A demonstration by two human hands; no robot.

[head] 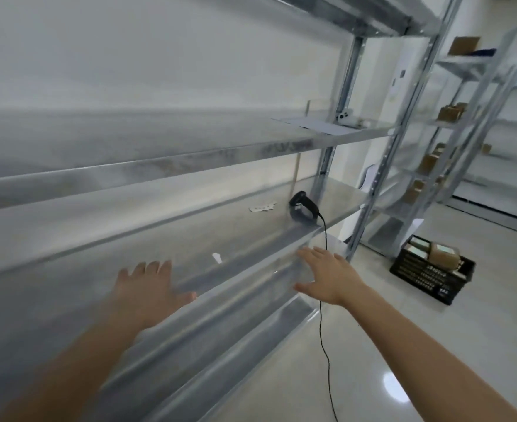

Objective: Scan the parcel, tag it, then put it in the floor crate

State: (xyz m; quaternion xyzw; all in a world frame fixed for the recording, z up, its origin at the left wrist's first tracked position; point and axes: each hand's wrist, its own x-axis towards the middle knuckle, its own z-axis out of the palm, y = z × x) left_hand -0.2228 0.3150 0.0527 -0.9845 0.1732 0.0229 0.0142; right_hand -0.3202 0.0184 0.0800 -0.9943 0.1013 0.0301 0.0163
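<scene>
Both forearms reach in from the bottom of the frame toward a metal shelf rack (190, 166). The left hand (147, 287) and the right hand (327, 275) are spread flat with fingers apart, holding nothing, hovering at the front lip of the lower shelf; whether they touch it I cannot tell through the blur. A black handheld scanner (301, 208) rests right of centre on the shelf, its cable (322, 300) hanging down past the right hand toward the floor. Near it lie small white paper slips (261, 206), possibly tags. At the right edge, a dark floor crate (433, 272) already holds brown parcels (443, 254). No parcel is in hand or on this shelf, so one cycle seems finished; fetching, scanning, tagging and crating the next one all appear left.
</scene>
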